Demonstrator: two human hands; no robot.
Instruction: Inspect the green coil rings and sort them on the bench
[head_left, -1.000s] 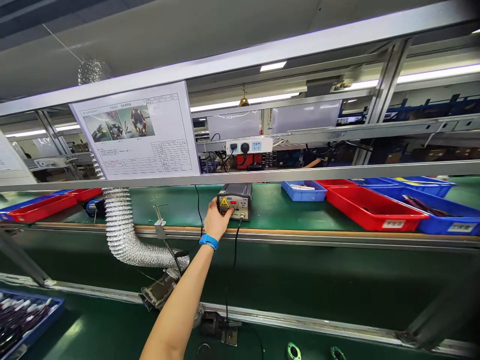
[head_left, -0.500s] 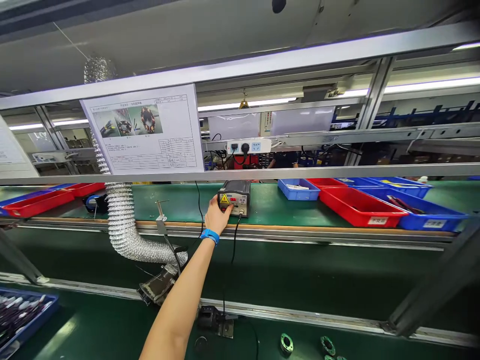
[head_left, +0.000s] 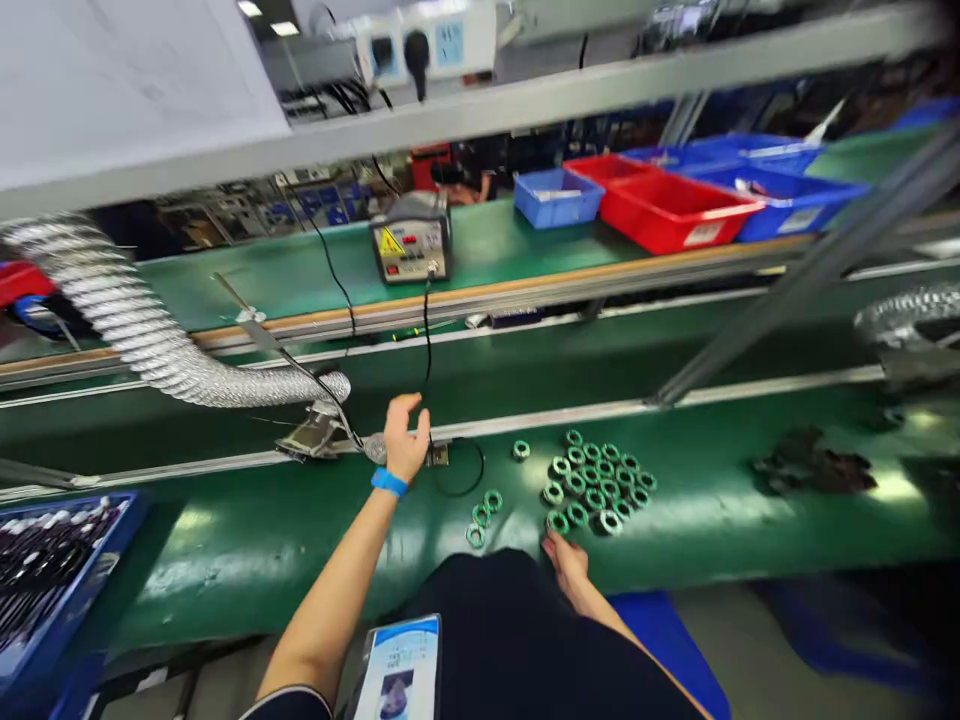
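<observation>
My left hand (head_left: 406,440) is raised over the bench, fingers apart and holding nothing. It is nearest to a small black stand with a metal base (head_left: 438,456), partly hidden behind it. Beyond on the shelf sits a grey soldering station (head_left: 411,240) with a red display, a yellow warning label and a black cord. My right hand (head_left: 568,562) rests low at the bench's front edge, its fingertips at a green ring-shaped part (head_left: 557,522). The fingers look loosely extended, though slightly blurred. Several more green rings (head_left: 594,498) are grouped just beyond.
A silver flexible duct (head_left: 161,335) comes down at left. A blue bin (head_left: 75,590) of dark wired parts stands at the left front. Red trays (head_left: 675,205) and blue trays (head_left: 559,200) line the shelf. A diagonal metal post (head_left: 742,270) crosses at right.
My left hand has left the soldering station's front panel and come back down toward me. The view has tipped downward, bringing my right hand and the group of green rings into sight.
</observation>
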